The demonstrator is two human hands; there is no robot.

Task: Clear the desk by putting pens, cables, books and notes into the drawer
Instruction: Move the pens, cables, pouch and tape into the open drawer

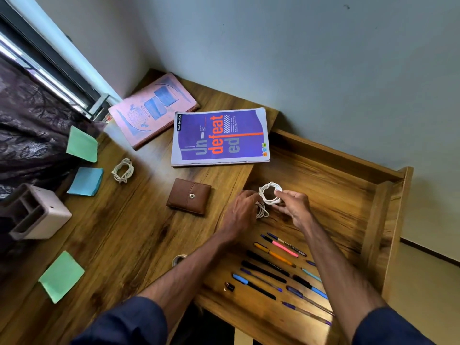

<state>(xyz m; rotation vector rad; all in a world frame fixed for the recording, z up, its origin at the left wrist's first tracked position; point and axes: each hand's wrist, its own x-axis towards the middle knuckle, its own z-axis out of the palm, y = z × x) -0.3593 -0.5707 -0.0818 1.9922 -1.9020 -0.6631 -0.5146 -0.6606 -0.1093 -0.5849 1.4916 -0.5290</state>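
Note:
My right hand (pixel 293 205) pinches a coiled white cable (pixel 270 192) over the open wooden drawer (pixel 336 175). My left hand (pixel 242 207) grips a second coiled white cable (pixel 261 210) at the drawer's left edge. Several pens (pixel 276 267) lie in rows on the drawer bottom. A third white cable coil (pixel 122 169) lies on the desk (pixel 119 235) at the left. A purple notebook (pixel 220 136) and a pink book (pixel 153 109) lie at the back. Green notes (pixel 82 144), blue notes (pixel 86 181) and another green pad (pixel 61 276) sit along the left.
A brown wallet (pixel 189 196) lies just left of my left hand. A white pen holder (pixel 34 215) lies on its side at the desk's left edge. A tape roll (pixel 179 259) sits beside my left forearm. A dark curtain (pixel 27 135) hangs at the left.

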